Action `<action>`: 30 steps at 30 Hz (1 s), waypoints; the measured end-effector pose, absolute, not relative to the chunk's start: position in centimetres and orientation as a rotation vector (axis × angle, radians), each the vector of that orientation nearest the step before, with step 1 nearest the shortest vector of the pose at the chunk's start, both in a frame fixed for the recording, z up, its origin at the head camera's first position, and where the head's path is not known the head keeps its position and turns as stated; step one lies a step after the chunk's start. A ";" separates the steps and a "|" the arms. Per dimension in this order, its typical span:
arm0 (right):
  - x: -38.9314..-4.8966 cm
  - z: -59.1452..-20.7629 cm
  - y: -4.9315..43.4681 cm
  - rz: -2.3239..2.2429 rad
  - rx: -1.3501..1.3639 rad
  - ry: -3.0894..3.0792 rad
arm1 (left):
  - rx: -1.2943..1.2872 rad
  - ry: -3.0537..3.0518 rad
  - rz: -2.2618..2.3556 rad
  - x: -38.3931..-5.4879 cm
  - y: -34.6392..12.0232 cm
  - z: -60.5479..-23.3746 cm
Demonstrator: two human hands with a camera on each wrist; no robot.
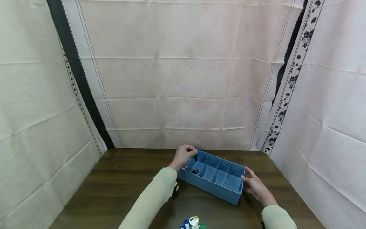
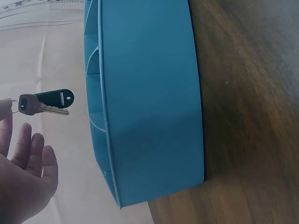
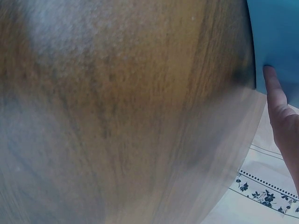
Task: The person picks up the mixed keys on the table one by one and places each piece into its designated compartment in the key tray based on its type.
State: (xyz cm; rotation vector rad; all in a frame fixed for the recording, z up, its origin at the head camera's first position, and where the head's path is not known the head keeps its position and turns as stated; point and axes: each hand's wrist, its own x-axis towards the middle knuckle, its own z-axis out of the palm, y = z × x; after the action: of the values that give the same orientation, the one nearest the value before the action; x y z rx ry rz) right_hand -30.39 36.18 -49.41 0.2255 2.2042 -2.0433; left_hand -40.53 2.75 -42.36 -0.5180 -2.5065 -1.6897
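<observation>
My left hand (image 1: 183, 156) pinches a key ring above the left end of a blue divided box (image 1: 211, 187). From the ring hang a key (image 2: 35, 105) and a dark key tag (image 2: 58, 98), plain in the left wrist view. At the box's right end, my right hand (image 1: 255, 186) grips the wall by its rim. One straight finger (image 3: 275, 88) lies against the outer wall in the right wrist view. Inside the left part of the box lie a black item (image 1: 195, 171) and a small red-and-white item (image 1: 184, 167), partly hidden by the left hand.
Closer to me, at the bottom edge of the head view, is a cluster of blue, white and green tags (image 1: 193, 221), partly cut off. The box stands on a dark wooden table (image 1: 128, 187). Pale cloth (image 1: 183, 76) hangs behind and along both sides.
</observation>
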 end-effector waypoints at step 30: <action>-30.2 -49.3 35.9 -2.080 0.210 2.183 | -0.577 -2.499 -1.615 -41.7 2.6 -42.3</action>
State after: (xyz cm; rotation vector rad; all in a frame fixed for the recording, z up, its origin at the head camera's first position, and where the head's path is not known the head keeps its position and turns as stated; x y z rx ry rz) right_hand -30.18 35.94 -49.27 0.2099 2.1831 -2.0796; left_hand -41.65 2.62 -42.28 -0.5770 -2.4988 -1.6150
